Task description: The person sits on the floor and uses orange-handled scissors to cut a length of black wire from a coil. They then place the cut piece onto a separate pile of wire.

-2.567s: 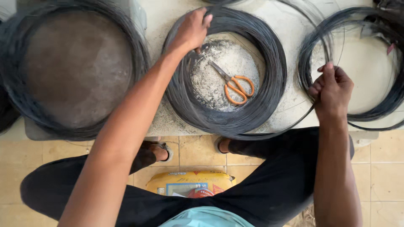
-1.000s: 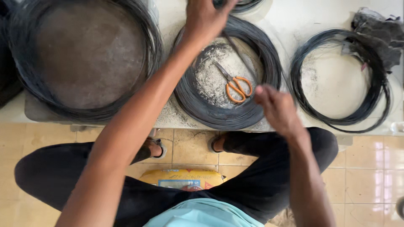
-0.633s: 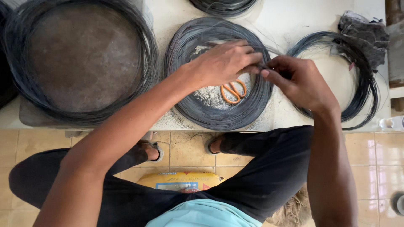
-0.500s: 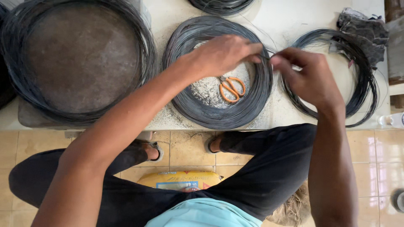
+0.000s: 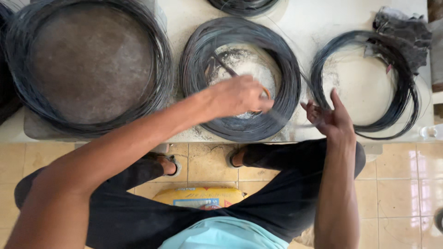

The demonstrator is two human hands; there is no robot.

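My left hand (image 5: 240, 97) is closed and blurred over the middle coil of dark wire (image 5: 281, 60), which lies on the white table (image 5: 184, 18). A thin wire strand (image 5: 288, 121) runs from it to my right hand (image 5: 330, 119). That hand hovers at the table's front edge between the middle coil and the thinner right coil (image 5: 401, 92), fingers apart, with the strand crossing them. Scissors (image 5: 224, 67) with orange handles lie inside the middle coil, their handles mostly hidden under my left hand.
A large wire coil (image 5: 87, 115) lies at the left and another (image 5: 244, 5) at the top edge. A dark cloth (image 5: 406, 30) lies at the top right, a clear bottle (image 5: 431, 132) at the right edge. On the tiled floor between my legs lies a yellow bag (image 5: 198, 197).
Both hands met over the middle coil's right side and pinched a strand. Now they have dropped towards the near edge and moved apart, and the right hand's fingers have spread.
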